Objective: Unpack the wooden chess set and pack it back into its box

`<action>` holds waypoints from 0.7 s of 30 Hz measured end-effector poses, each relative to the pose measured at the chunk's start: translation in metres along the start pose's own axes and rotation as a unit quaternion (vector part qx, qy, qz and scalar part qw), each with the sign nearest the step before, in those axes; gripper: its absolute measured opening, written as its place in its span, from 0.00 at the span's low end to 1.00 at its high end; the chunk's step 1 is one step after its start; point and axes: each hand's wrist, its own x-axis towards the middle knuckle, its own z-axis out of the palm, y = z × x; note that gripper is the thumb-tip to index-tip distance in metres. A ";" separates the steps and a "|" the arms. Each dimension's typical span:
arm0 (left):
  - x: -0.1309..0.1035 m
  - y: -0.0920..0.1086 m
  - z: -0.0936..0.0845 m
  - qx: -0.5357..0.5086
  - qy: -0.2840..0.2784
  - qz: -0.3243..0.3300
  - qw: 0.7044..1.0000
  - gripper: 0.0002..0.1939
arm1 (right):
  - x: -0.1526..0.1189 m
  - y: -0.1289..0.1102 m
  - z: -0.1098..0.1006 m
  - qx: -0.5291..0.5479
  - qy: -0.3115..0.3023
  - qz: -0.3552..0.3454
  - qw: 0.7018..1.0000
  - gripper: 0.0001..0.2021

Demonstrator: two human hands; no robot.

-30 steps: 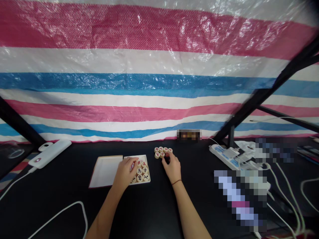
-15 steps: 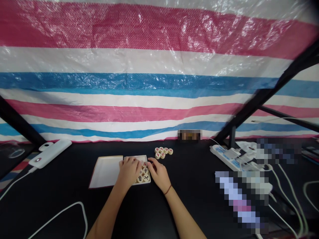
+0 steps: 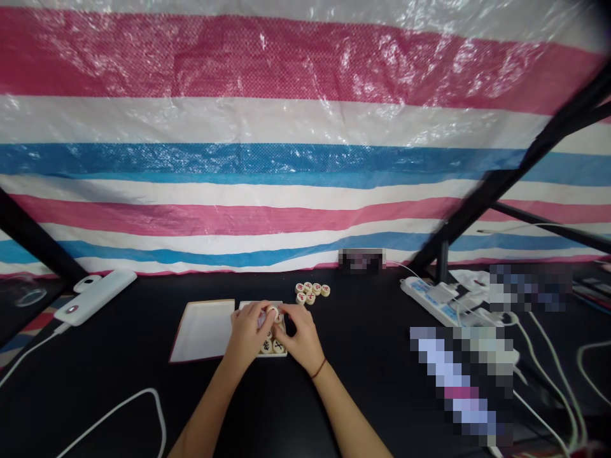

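A white box (image 3: 281, 352) on the black table holds round cream pieces (image 3: 278, 346) with dark characters. Over its left part lies my left hand (image 3: 249, 327), thumb and fingers closed on a round piece (image 3: 273, 314) above the box. My right hand (image 3: 301, 331) reaches in from the right side, its thumb and index finger around the same piece. Beyond the box, several pieces with red characters (image 3: 310, 298) rest on the table in a small group. The open lid (image 3: 203, 329) lies flat at the box's left.
A white device (image 3: 95, 298) with a cable sits at the left. To the right is a power strip (image 3: 429, 301) with plugs and cables, near blurred objects. A white cable (image 3: 119, 401) curves at the front left. Striped sheeting (image 3: 286, 219) hangs behind the table.
Both hands have come together over the box. A round piece is now raised between their fingers; my right hand has moved left from the box's edge.
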 end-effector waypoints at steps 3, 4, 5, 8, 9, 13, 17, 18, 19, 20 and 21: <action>-0.001 0.008 0.000 -0.082 -0.018 0.006 0.996 0.11 | 0.000 -0.006 0.000 0.014 -0.003 -0.013 1.000 0.10; -0.002 0.010 -0.001 -0.099 -0.019 0.008 0.995 0.11 | 0.001 -0.006 -0.001 0.015 0.002 -0.014 1.000 0.09; -0.002 0.010 -0.001 -0.110 -0.014 0.008 0.994 0.11 | 0.002 -0.004 -0.002 0.013 0.012 -0.015 1.000 0.09; -0.003 0.008 0.000 -0.124 0.023 0.004 0.992 0.10 | 0.005 0.012 -0.013 -0.015 0.091 0.021 0.995 0.11; -0.003 0.005 0.001 -0.128 0.035 -0.005 0.991 0.10 | 0.006 0.021 -0.019 -0.031 0.128 0.049 0.990 0.12; -0.003 -0.006 0.004 -0.162 0.058 -0.058 0.983 0.12 | 0.000 0.060 -0.040 -0.108 0.158 0.161 0.968 0.17; -0.003 -0.011 0.006 -0.207 0.064 -0.066 0.974 0.12 | -0.008 0.085 -0.046 -0.152 0.086 0.192 0.966 0.14; -0.003 -0.011 0.006 -0.211 0.062 -0.071 0.973 0.13 | -0.009 0.087 -0.046 -0.157 0.073 0.189 0.967 0.13; -0.003 -0.011 0.006 -0.212 0.058 -0.075 0.973 0.14 | -0.009 0.087 -0.046 -0.160 0.063 0.183 0.968 0.12; -0.003 -0.011 0.007 -0.209 0.054 -0.075 0.973 0.15 | -0.008 0.085 -0.046 -0.162 0.058 0.175 0.970 0.12; -0.003 -0.010 0.007 -0.202 0.050 -0.072 0.975 0.15 | -0.006 0.082 -0.046 -0.162 0.063 0.166 0.971 0.12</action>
